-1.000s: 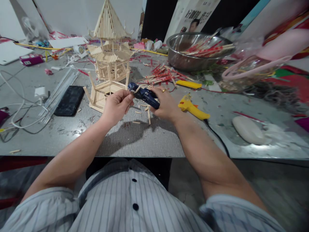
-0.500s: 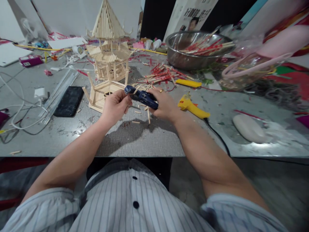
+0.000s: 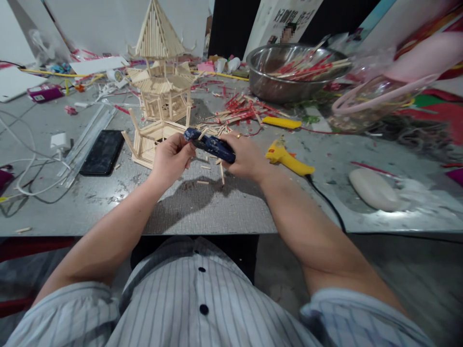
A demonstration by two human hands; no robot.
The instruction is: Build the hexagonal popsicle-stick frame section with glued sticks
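Note:
My right hand (image 3: 246, 156) is wrapped round a dark blue, scuffed hand tool (image 3: 219, 148) that looks like a cutter. A thin wooden stick (image 3: 203, 133) crosses the tool near its far end. My left hand (image 3: 173, 156) is closed in a pinch at that end, in line with the stick; the fingertips are partly hidden. Just behind my left hand lies a six-sided frame of wooden sticks (image 3: 143, 147) with short upright posts. Cut stick pieces (image 3: 203, 182) are scattered under and beside the tool.
A stick-built pagoda (image 3: 164, 84) stands behind the frame. Red-tipped sticks (image 3: 242, 110), a yellow cutter knife (image 3: 281, 123) and a yellow glue gun (image 3: 289, 160) with a cord lie rightward. A metal bowl (image 3: 264, 86) stands behind; a phone (image 3: 102, 153) lies left.
Both hands and the blue tool keep nearly the same pose and grip. The whole view has shifted very slightly.

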